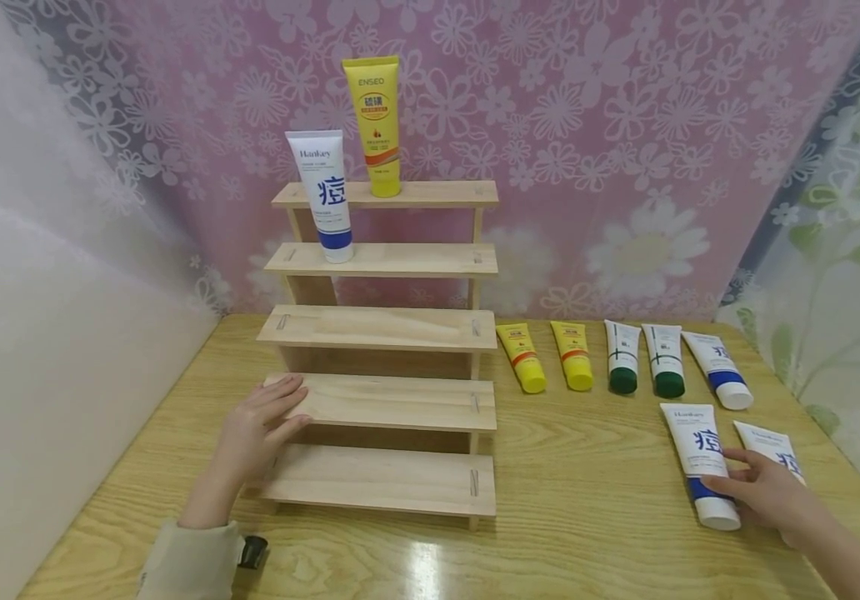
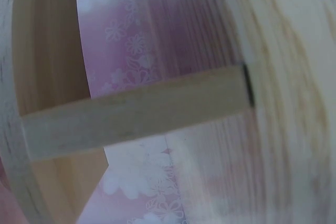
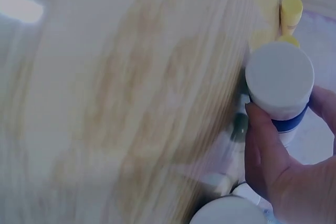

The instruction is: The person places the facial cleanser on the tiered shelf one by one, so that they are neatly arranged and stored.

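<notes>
My left hand (image 1: 261,421) rests on the left end of the second-lowest shelf of a stepped wooden display rack (image 1: 400,327), fingers lying over the board and thumb at its front edge. At the right side of the table, my right hand (image 1: 778,492) grips a white squeeze tube (image 1: 688,429) with blue lettering, a blue band and a white cap. Thumb and fingers pinch it near the cap, as the right wrist view shows at the cap (image 3: 280,77). Another white tube (image 1: 763,437) lies beside it, partly hidden by that hand.
A yellow tube (image 1: 373,125) stands on the top shelf, and a white tube (image 1: 321,183) stands on the shelf below. Right of the rack, yellow tubes (image 1: 571,350), green-capped tubes (image 1: 662,354) and a white tube (image 1: 721,371) lie in a row. A flowered wall covering (image 1: 550,167) rises behind.
</notes>
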